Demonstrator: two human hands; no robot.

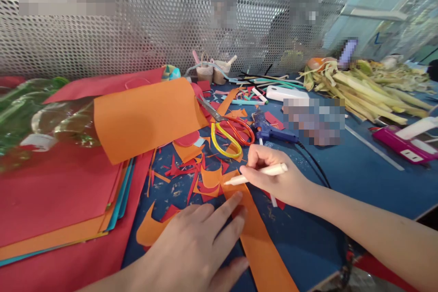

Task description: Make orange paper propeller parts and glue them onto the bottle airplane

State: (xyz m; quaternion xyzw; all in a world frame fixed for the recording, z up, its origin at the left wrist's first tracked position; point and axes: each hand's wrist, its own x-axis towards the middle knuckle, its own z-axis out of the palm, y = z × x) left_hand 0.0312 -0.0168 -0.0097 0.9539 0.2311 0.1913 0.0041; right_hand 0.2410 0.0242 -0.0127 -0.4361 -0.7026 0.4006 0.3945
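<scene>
A white marker pen (270, 171) is pinched in my right hand (278, 178), its tip at the far end of a long orange paper strip (262, 237). My left hand (198, 242) lies with fingers apart, its fingertips on the strip's left edge. Orange and red paper scraps (210, 180) lie around the strip's far end. Beyond them rest scissors (227, 130) with one yellow and one red handle, blades pointing away to the left. A blue glue gun (272, 132) lies just past my right hand.
On the left are stacked coloured sheets (58, 187), a curled orange sheet (147, 118) and plastic bottles (77, 123). Two small cups (221, 72) stand by the perforated metal panel (143, 23). Dried husks (362, 89) and a magenta power strip (404, 143) sit right. A black cord (316, 162) crosses the blue table.
</scene>
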